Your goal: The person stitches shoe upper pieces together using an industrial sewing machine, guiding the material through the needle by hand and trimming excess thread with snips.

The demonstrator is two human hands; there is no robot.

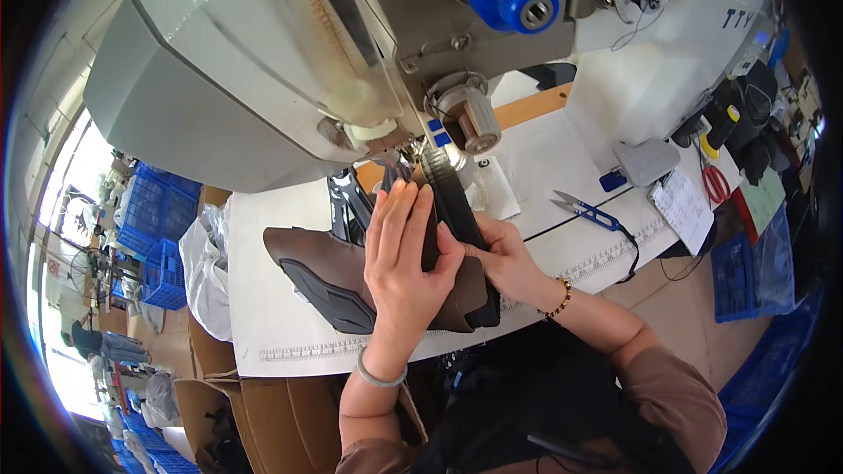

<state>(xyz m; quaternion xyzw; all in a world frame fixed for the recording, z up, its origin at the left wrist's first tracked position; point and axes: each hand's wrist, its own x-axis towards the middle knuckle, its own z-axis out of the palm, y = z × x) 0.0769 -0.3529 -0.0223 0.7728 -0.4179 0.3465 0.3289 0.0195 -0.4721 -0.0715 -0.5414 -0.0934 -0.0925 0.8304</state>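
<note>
A brown and black sewn piece (pixel 329 262) with a moulded black panel lies on the white table under the head of a large sewing machine (pixel 219 114). I cannot tell what article it belongs to. My left hand (pixel 399 268) rests on top of the piece, its fingers stretched out and pointing at the needle area (pixel 406 156). At the piece's right side, my right hand (pixel 509 265) closes on its edge beside a black strip; some of its fingers are hidden. The needle's tip does not show clearly.
Thread snips (pixel 590 211) with blue handles lie right of my right hand. Beyond are a grey flat box (pixel 648 161), handwritten paper (pixel 683 211) and red-handled scissors (pixel 716 183). Blue crates (pixel 158 211) stand left, a cardboard box (pixel 277 417) below the table edge. A person (pixel 114 347) is far left.
</note>
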